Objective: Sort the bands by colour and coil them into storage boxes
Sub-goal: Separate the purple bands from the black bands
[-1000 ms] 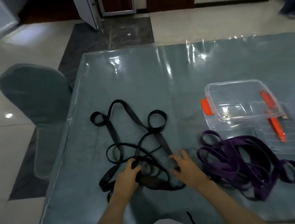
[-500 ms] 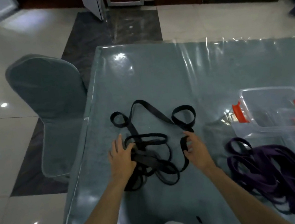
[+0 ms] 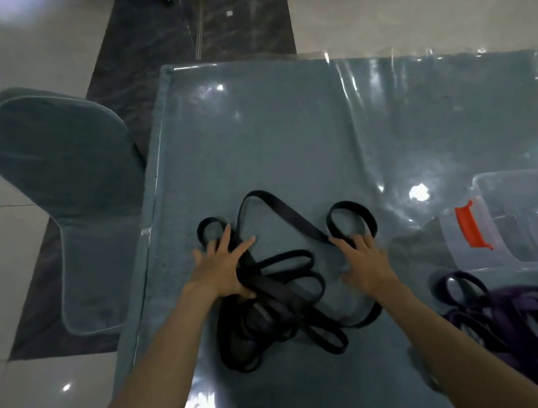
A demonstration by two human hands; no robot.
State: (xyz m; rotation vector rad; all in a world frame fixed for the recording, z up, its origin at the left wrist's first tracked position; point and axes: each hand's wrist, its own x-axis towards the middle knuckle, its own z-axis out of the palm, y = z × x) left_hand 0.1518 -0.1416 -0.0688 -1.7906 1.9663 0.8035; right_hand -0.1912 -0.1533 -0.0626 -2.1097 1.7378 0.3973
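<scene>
Glossy floor tiles and a grey-covered chair (image 3: 57, 185) are flanking the plastic-sheeted teal counter (image 3: 285, 132). Left hand (image 3: 223, 272), fingers spread, is pressing the tangled black flat bands (image 3: 275, 306); right hand (image 3: 367, 259), released, is touching a loop, likely gathering them. Both have shifted farther forward than earlier. Purple bands (image 3: 518, 317) and clear orange-clipped storage box (image 3: 522, 220) are waiting rightward.

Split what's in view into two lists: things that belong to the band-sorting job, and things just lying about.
Job:
black bands
purple bands
clear storage box
left hand
right hand

Lying about:
covered chair
table
</scene>
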